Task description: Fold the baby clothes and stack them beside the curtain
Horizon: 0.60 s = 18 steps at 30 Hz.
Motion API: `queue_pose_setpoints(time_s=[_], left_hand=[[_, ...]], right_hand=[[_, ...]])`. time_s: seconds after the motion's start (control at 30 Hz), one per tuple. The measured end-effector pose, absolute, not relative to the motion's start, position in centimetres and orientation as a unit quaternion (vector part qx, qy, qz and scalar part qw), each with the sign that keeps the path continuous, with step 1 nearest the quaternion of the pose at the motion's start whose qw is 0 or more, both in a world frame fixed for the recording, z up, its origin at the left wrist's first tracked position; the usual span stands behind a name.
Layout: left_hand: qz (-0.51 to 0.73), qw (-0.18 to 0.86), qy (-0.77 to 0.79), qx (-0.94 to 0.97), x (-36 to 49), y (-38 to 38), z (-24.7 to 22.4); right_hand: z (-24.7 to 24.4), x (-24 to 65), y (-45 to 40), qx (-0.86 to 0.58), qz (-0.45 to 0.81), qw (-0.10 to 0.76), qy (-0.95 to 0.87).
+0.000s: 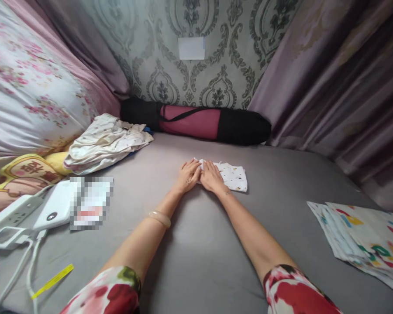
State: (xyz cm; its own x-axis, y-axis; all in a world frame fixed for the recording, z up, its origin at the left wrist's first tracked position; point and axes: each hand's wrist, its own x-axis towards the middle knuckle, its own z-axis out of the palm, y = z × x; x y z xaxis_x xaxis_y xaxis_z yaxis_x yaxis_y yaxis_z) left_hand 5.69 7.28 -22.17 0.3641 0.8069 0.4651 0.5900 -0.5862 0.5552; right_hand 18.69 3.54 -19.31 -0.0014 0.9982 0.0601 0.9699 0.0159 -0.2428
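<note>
A small white folded cloth (235, 178) with a scattered print lies on the grey bed sheet (196, 261). My left hand (187, 176) rests palm down at the cloth's left end, fingers stretched forward. Right beside it, my right hand (212, 176) lies flat on the cloth's left part, its fingers extended. The two hands touch or nearly touch at the thumbs, and they cover much of that left end. Whether the cloth is a garment cannot be made out.
A black and dark-pink long bag (190, 122) lies along the wall. Crumpled patterned cloth (108, 141) is at left, near a white power bank (60, 205), a power strip (15, 213), cables and a yellow strip (54, 280). Folded colourful cloths (363, 237) lie at right.
</note>
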Motion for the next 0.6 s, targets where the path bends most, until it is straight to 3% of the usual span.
queue_pose_setpoints(time_s=[0.17,0.6], left_hand=[[0.261,0.060,0.399,0.877,6.1,6.9,-22.9],[0.152,0.039,0.459,0.875,6.4,7.3,-23.3]], right_hand=[[-19.3,20.9,2.1,-0.718,0.032,0.134,-0.682],[-20.9,25.6,0.4,-0.753,0.057,0.096,-0.649]])
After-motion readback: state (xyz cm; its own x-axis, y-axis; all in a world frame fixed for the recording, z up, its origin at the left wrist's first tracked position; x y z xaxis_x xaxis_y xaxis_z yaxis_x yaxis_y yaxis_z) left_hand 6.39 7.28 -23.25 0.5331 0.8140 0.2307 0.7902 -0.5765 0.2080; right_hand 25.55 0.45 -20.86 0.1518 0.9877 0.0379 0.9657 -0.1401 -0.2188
